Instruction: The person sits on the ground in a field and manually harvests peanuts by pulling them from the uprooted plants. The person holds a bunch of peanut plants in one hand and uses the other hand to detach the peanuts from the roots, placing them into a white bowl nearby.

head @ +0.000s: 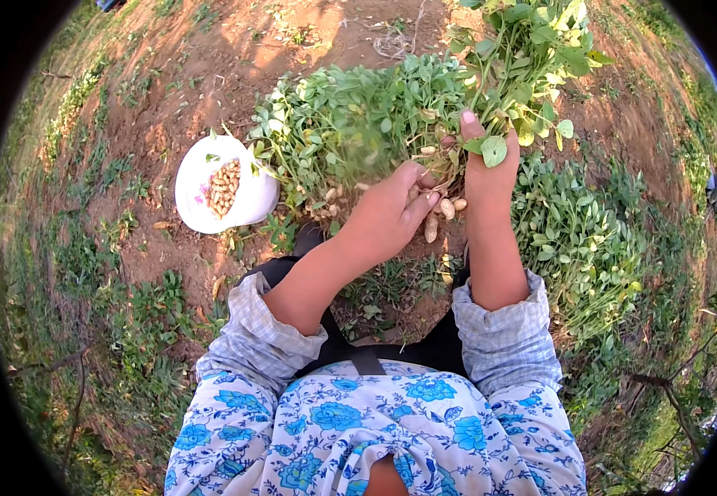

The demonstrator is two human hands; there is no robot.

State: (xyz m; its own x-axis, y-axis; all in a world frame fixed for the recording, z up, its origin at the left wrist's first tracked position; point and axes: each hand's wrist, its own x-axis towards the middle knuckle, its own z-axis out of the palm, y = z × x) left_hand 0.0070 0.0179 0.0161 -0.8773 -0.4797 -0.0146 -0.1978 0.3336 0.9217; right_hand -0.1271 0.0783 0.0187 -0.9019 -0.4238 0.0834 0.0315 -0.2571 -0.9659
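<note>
In my right hand (489,152) is a bunch of uprooted peanut plants (523,68), gripped by the stems. Its leaves point away from me and its roots hang toward me. The fingers of my left hand (396,201) are closed at the roots, among pale peanut pods (447,209); whether they pinch a pod or a root, I cannot tell. To the left, a white plastic bucket (264,197) leans with its mouth toward me. Picked peanuts (222,188) lie inside it.
A heap of pulled peanut plants (346,118) lies beyond my left hand, pods at its near edge. Another pile of plants (575,229) is right of my right forearm. Bare reddish soil (166,130) and low weeds surround me. A dry branch (656,381) sticks up at lower right.
</note>
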